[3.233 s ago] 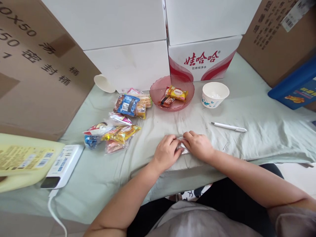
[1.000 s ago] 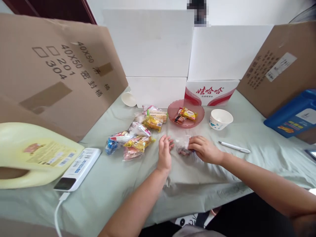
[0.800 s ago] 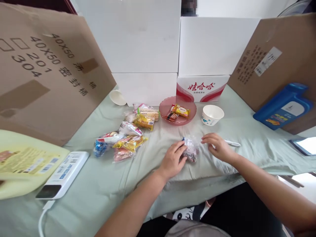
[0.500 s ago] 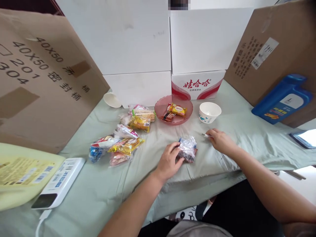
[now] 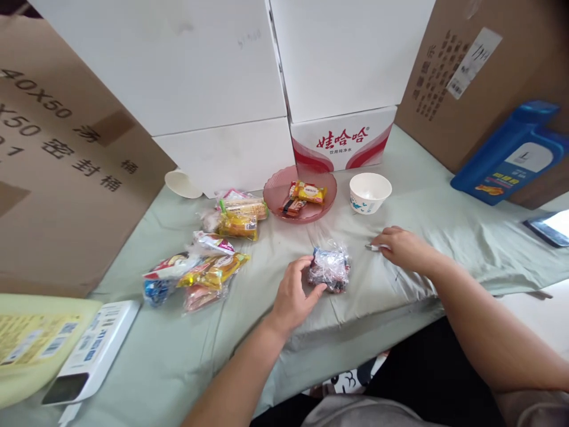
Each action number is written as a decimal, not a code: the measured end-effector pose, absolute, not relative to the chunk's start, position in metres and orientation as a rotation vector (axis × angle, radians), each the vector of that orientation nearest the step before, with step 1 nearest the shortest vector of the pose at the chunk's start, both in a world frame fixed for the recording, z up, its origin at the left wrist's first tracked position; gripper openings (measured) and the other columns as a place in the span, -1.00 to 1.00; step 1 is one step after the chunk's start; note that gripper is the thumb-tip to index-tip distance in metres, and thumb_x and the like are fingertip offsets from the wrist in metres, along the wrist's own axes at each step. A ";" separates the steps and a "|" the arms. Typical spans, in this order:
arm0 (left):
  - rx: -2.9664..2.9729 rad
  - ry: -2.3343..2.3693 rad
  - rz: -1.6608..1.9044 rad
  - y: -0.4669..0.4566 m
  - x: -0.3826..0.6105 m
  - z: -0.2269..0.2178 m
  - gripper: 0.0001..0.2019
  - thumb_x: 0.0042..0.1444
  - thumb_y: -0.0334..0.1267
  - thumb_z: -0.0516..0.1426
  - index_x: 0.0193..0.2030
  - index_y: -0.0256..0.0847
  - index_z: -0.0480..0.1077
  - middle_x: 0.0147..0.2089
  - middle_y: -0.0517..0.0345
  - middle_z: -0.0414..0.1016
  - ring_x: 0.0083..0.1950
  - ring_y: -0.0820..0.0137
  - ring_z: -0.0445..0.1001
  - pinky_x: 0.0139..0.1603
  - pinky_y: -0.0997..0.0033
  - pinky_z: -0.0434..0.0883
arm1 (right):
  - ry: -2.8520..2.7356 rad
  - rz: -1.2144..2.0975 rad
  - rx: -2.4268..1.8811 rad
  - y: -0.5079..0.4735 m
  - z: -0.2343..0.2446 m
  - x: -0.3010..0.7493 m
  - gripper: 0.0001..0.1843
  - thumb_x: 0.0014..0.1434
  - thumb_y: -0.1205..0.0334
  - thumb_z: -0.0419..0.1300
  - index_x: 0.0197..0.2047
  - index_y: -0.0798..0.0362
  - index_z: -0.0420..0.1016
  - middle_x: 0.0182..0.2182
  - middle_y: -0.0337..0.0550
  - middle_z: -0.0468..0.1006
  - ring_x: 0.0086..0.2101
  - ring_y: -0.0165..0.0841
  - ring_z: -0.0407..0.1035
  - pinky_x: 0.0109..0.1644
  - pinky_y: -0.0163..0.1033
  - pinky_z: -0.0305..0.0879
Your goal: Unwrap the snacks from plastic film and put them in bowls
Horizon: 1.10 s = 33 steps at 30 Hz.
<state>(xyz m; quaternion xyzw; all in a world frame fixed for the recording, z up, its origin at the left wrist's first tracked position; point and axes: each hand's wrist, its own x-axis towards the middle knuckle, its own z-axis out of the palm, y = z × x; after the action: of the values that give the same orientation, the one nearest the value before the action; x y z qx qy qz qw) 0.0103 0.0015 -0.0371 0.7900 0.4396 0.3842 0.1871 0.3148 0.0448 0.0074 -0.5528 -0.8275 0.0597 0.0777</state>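
Note:
My left hand [image 5: 291, 296] rests on the table with its thumb and fingers curved round the left side of a clear-plastic-wrapped packet [image 5: 329, 270], dark reddish and blue inside. To the right, my right hand [image 5: 402, 250] pinches a small white object [image 5: 372, 247] with a thin tip pointing left; most of it is hidden by the fingers. Beyond the packet is a pink scalloped bowl [image 5: 273, 204] with several wrapped snacks [image 5: 309, 191] in it. A white paper bowl [image 5: 370, 200] with a blue-green print stands upright behind my right hand.
Several bagged snacks [image 5: 213, 270] lie left of my left hand. A white power bank [image 5: 95, 350] and a yellow jug [image 5: 35, 338] are at the near left. White boxes [image 5: 222, 154] wall off the back. A blue bottle [image 5: 511, 157] and a phone [image 5: 551, 228] are at the right.
The camera view has shifted, so most things appear further left. My left hand keeps its place at the packet, its fingers a little wider. My right hand still pinches the small white object.

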 end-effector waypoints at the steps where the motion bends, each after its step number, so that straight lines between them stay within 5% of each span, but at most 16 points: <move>1: 2.233 1.230 1.068 0.001 0.010 -0.036 -0.46 0.17 -0.25 0.18 0.25 -0.12 0.09 0.18 -0.11 0.35 0.16 0.19 0.40 0.10 0.11 0.44 | -2.415 0.161 -1.616 0.044 0.004 0.313 -0.74 0.21 0.34 0.10 -0.12 -0.01 0.58 -0.22 -0.02 0.56 -0.13 -0.12 0.43 -0.06 -0.03 0.34; 3: 2.295 1.169 1.037 0.001 0.011 -0.033 -0.47 0.20 -0.26 0.15 0.28 -0.10 0.09 0.17 -0.10 0.36 0.17 0.18 0.39 0.12 0.09 0.42 | -2.304 0.248 -1.426 0.038 -0.001 0.295 -0.67 0.26 0.18 0.12 0.07 0.00 0.47 -0.02 0.05 0.51 0.00 -0.09 0.38 0.06 0.05 0.32; 6: 2.399 1.055 1.024 -0.001 0.012 -0.028 -0.54 0.20 -0.31 0.14 0.23 -0.09 0.19 0.06 -0.04 0.43 0.10 0.20 0.41 0.09 0.11 0.44 | -2.255 0.545 -1.128 0.022 -0.001 0.257 -0.26 0.12 0.02 0.28 0.30 0.03 0.19 0.11 0.10 0.42 0.03 -0.12 0.38 0.05 -0.01 0.37; 11: 2.147 1.206 1.210 0.000 0.008 -0.030 -0.78 0.21 -0.31 0.12 0.00 -0.13 0.37 -0.26 0.13 0.47 -0.21 0.36 0.46 -0.15 0.34 0.46 | -2.196 0.513 -1.015 0.019 0.000 0.242 -0.66 0.04 0.47 0.08 -0.14 0.02 0.50 -0.21 -0.07 0.56 -0.13 -0.22 0.42 -0.02 -0.10 0.37; 19: 1.380 1.506 1.558 0.013 -0.005 -0.042 -0.83 0.14 -0.20 0.14 -0.15 -0.17 0.32 -0.32 0.21 0.35 -0.32 0.46 0.40 -0.29 0.49 0.40 | -1.602 0.267 -1.534 0.044 -0.004 0.288 -0.74 0.06 0.35 0.05 -0.17 0.01 0.43 -0.22 -0.09 0.56 -0.18 -0.22 0.45 -0.07 -0.06 0.39; 24: 1.791 1.419 1.849 0.005 -0.007 -0.032 -0.91 0.18 -0.31 0.08 -0.16 -0.14 0.29 -0.20 0.14 0.34 -0.17 0.40 0.41 -0.14 0.38 0.41 | -1.642 0.027 -1.298 0.029 0.012 0.281 -0.83 0.20 0.32 0.01 -0.20 -0.04 0.40 -0.27 -0.08 0.53 -0.19 -0.21 0.45 -0.08 -0.07 0.38; 27: 2.283 1.233 1.533 0.002 -0.003 -0.026 -0.86 0.24 -0.35 0.02 -0.10 -0.14 0.34 -0.13 0.06 0.44 -0.04 0.30 0.45 0.01 0.22 0.41 | -1.958 0.249 -1.031 0.022 0.012 0.268 -0.80 0.28 0.30 0.00 -0.12 -0.03 0.41 -0.25 -0.08 0.53 -0.20 -0.26 0.45 -0.11 -0.12 0.39; 30: 2.479 1.423 1.199 0.005 0.001 -0.028 -0.61 0.27 -0.24 0.04 0.22 -0.23 0.20 0.20 -0.19 0.35 0.27 0.09 0.29 0.22 -0.02 0.26 | -2.116 0.483 -1.096 0.022 0.007 0.259 -0.74 0.32 0.17 0.03 0.02 0.01 0.41 -0.10 -0.01 0.54 -0.13 -0.25 0.45 -0.09 -0.12 0.39; 33: 2.470 1.595 1.010 0.007 0.000 -0.026 -0.50 0.23 -0.15 0.10 0.26 -0.29 0.19 0.07 -0.19 0.44 0.15 0.04 0.36 0.19 -0.10 0.23 | -2.094 0.689 -1.301 0.022 0.009 0.258 -0.67 0.33 0.05 0.03 0.01 0.03 0.45 -0.14 -0.03 0.57 -0.28 -0.32 0.46 -0.23 -0.21 0.37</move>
<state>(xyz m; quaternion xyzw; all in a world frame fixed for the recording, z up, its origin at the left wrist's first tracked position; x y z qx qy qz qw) -0.0002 0.0074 -0.0262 0.7943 0.5131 0.3249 0.0163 0.2584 0.0218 0.0092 -0.4870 -0.7836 0.2580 0.2868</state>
